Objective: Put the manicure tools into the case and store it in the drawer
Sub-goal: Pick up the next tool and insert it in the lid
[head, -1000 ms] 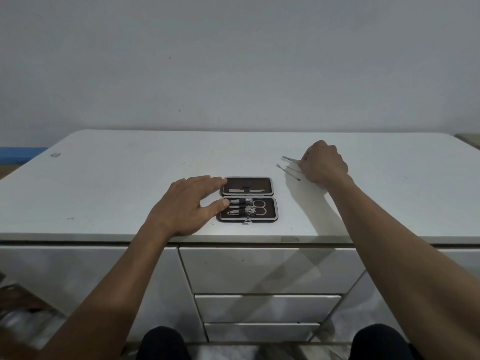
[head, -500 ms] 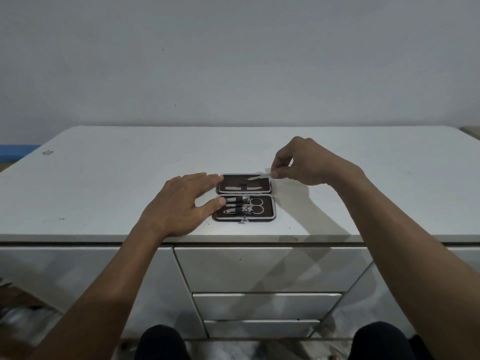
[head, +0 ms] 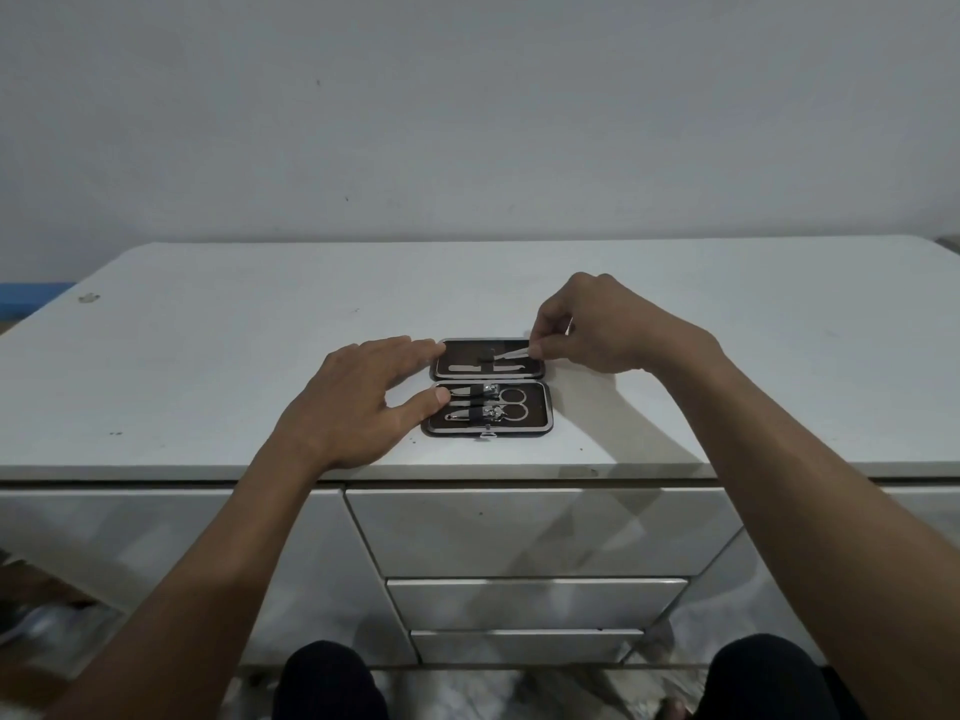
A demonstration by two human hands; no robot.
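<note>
A small brown manicure case [head: 540, 423] lies open flat on the white dresser top [head: 208, 356], near its front edge. Its near half holds clippers and scissors [head: 511, 403] under a black strap. The far half holds a flat file [head: 467, 367]. My right hand [head: 608, 324] pinches a thin metal tool [head: 509, 354] by its right end, with the tip at the black strap in the far half. My left hand [head: 363, 402] rests spread on the case's left edge, thumb and fingertips touching it.
Three white drawers [head: 540, 532] are stacked below the dresser's front edge, all closed. A plain wall stands behind. My dark-clad knees [head: 327, 678] show at the bottom. A small mark [head: 89, 297] sits at the far left of the top.
My right hand picked a thin tool off the dresser to the right of the case and carried it left over the far half. My left hand stayed on the case.
</note>
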